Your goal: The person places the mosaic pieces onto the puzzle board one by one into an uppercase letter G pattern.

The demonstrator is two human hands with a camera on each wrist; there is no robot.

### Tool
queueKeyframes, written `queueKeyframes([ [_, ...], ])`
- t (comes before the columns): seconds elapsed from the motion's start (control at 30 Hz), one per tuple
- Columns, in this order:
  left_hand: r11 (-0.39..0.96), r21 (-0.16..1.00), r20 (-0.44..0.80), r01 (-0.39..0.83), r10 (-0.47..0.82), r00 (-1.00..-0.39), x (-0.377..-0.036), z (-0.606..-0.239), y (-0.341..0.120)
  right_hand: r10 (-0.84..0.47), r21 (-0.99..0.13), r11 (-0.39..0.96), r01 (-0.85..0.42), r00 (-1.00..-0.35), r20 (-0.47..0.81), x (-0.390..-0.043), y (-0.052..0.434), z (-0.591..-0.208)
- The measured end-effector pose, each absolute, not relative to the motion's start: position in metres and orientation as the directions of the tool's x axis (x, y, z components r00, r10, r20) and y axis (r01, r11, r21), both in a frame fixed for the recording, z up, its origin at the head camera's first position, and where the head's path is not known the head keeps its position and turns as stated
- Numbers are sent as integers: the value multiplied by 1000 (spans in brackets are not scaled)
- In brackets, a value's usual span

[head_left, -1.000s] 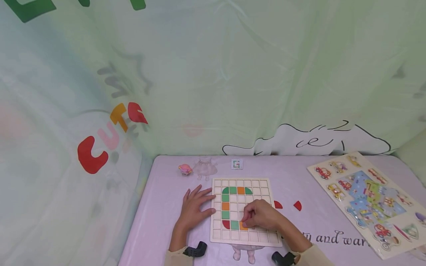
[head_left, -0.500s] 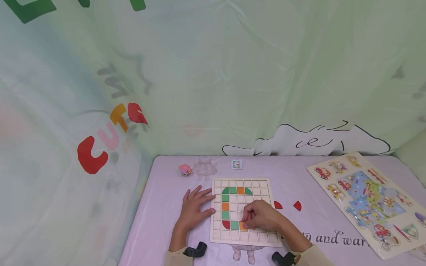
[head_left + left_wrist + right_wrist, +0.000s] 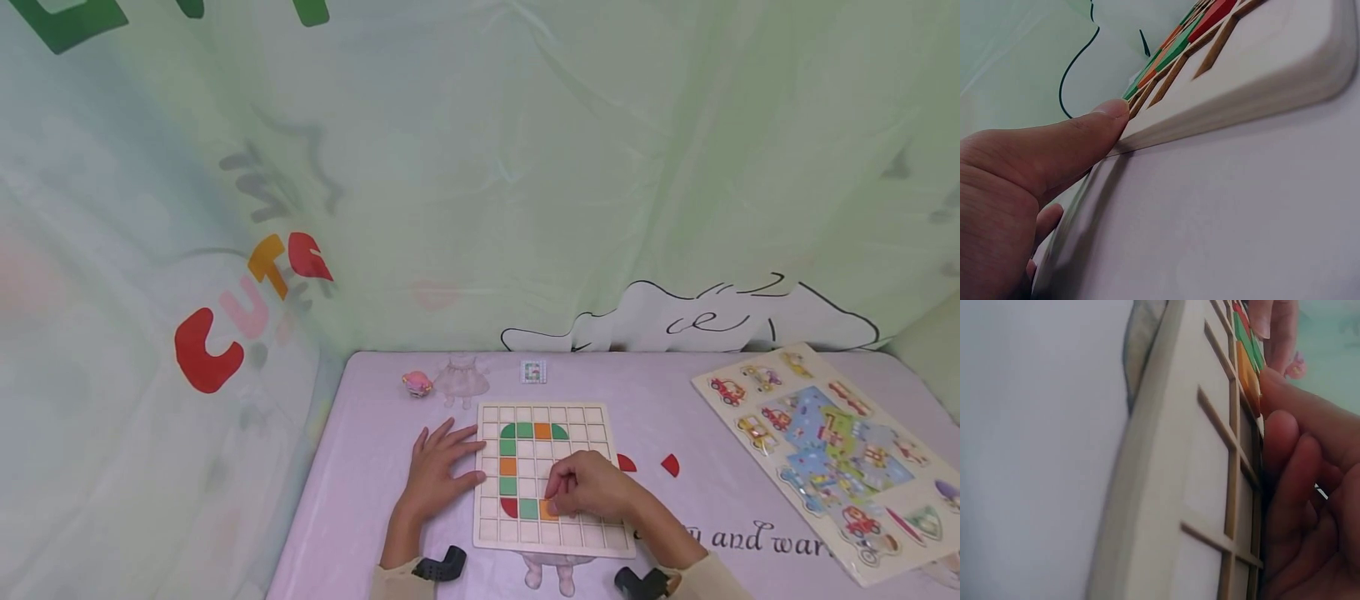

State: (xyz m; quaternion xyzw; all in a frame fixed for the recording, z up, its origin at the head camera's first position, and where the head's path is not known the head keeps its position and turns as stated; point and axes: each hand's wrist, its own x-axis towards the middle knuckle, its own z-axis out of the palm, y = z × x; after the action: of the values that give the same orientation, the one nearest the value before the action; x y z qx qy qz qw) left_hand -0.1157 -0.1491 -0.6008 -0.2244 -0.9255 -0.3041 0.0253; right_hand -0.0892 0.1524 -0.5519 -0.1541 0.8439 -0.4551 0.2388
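Note:
A wooden grid board (image 3: 555, 543) lies on the table with green, orange and red tiles set in a C-like outline. My left hand (image 3: 438, 471) lies at the board's left side, fingers spread and thumb touching its edge; the left wrist view shows that thumb (image 3: 1094, 128) against the rim. Over the lower rows, my right hand (image 3: 588, 485) pinches an orange square tile (image 3: 551, 510) beside a green tile (image 3: 528, 508). In the right wrist view the orange tile (image 3: 1247, 378) sits in or at its cell with the thumb on it; the far fingertips are partly hidden.
Two red quarter-round tiles, one (image 3: 671, 465) loose and one (image 3: 627, 462) by the board's edge, lie to the right. A small pattern card (image 3: 533, 372) and a pink toy (image 3: 417, 383) stand behind. A vehicle puzzle board (image 3: 825, 467) fills the right side.
Almost nothing differs. The right forearm and wrist have shifted very slightly, while the fingers stay at the orange tile. The left hand keeps its place by the board.

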Motion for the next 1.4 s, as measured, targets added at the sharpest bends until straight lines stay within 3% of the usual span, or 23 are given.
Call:
queueKeyframes([
  [0.57,726,550,155,414,399,-904,-116,-602,-149,-412,-835,547,-51,-885,-216,-84,233,-536],
  [0.97,729,546,149,412,399,-905,-115,-602,-149,-456,-793,607,-51,-840,-294,-73,280,-544],
  [1.4,728,539,168,424,400,-901,-115,-600,-149,-483,-780,618,-98,-830,-279,-71,286,-550],
])
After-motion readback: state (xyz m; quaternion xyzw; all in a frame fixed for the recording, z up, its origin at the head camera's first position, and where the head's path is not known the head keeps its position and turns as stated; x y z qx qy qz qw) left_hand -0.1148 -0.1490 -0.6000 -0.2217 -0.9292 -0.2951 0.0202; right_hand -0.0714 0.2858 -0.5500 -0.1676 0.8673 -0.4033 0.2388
